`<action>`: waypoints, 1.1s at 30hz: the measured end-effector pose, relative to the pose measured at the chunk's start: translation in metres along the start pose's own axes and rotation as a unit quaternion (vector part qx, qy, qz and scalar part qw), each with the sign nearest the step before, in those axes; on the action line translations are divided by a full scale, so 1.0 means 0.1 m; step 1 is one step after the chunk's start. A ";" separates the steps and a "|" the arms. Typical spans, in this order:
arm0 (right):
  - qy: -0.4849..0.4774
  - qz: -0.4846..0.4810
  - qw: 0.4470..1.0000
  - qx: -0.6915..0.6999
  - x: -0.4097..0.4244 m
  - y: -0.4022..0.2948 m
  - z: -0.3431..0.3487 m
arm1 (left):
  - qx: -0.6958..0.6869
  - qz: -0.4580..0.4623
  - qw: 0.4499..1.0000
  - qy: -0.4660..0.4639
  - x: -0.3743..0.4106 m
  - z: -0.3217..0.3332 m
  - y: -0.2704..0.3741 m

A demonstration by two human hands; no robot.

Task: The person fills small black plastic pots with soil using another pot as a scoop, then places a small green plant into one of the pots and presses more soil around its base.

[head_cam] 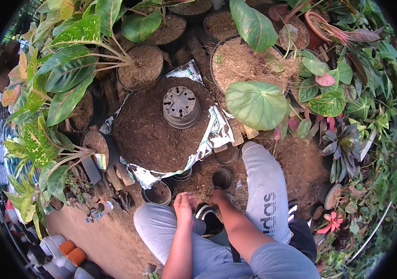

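My right hand (220, 197) reaches down to a small dark plastic pot (222, 178) and grips its near side. The pot's round mouth faces up, and its inside looks dark. Beside my left knee, my left hand (185, 204) hovers with loosely curled fingers and nothing visible in it. A wide heap of dark potting soil (149, 136) lies before me on an opened white plastic sack (216, 134). Upside down on that soil sits a larger plastic pot (181, 107), its slotted base turned up.
Potted aglaonemas (76, 69) crowd the left, and a broad round-leafed plant (257, 104) leans in at right. A black pot (157, 192) and a shallow pot (226, 155) stand by the sack's near edge. Orange pots (72, 251) lie at lower left; a bromeliad (345, 150) grows right.
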State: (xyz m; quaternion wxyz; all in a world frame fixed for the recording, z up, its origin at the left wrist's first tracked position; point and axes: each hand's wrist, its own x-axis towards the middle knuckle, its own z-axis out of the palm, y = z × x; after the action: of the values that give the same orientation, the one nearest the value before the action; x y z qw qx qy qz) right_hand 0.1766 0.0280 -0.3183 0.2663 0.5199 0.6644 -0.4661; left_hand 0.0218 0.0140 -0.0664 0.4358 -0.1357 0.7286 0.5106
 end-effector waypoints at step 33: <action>-0.064 -0.177 0.832 0.522 -1.99 -0.79 -2.10 | 0.673 0.527 0.510 0.093 -1.18 -0.04 0.37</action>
State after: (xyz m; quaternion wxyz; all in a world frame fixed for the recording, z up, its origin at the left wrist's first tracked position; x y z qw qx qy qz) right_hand 0.1936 0.1263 -0.0354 -0.0898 0.4242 0.3847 -0.8148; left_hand 0.0649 -0.0021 0.0488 -0.0232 0.5611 0.8274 -0.0127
